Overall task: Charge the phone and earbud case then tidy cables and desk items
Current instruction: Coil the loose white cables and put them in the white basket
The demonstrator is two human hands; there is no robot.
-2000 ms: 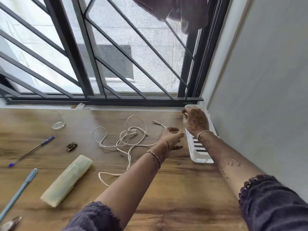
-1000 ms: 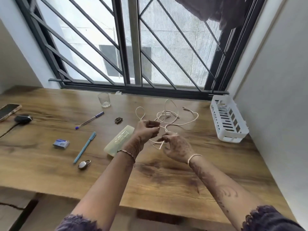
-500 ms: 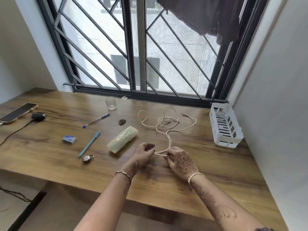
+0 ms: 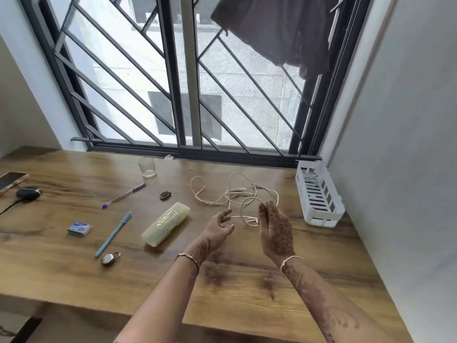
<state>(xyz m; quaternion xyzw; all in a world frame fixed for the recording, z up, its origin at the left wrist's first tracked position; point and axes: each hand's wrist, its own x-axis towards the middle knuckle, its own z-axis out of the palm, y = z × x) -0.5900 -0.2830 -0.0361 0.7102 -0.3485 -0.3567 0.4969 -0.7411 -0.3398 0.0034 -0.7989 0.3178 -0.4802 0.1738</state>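
A white cable [image 4: 223, 197] lies tangled on the wooden desk [image 4: 74, 268], in the middle toward the window. My left hand [image 4: 218, 227] pinches one strand of it at the fingertips. That strand runs right to my right hand [image 4: 275, 227], which is raised upright and holds a loop of the same cable. At the far left edge lies a phone [image 4: 11, 180], and a black earbud case [image 4: 28, 193] beside it has a dark cord leading off left.
A white slotted basket [image 4: 324, 215] stands against the right wall with a cable inside. Left of my hands are a yellow-green pencil case [image 4: 165, 224], two pens [image 4: 113, 233], a blue box [image 4: 79, 229], a padlock [image 4: 110, 258], a dark clip [image 4: 165, 195] and a glass [image 4: 147, 167].
My hands left the basket, took the cable and drew it toward me. They have since moved apart, and my right hand has risen with a loop.
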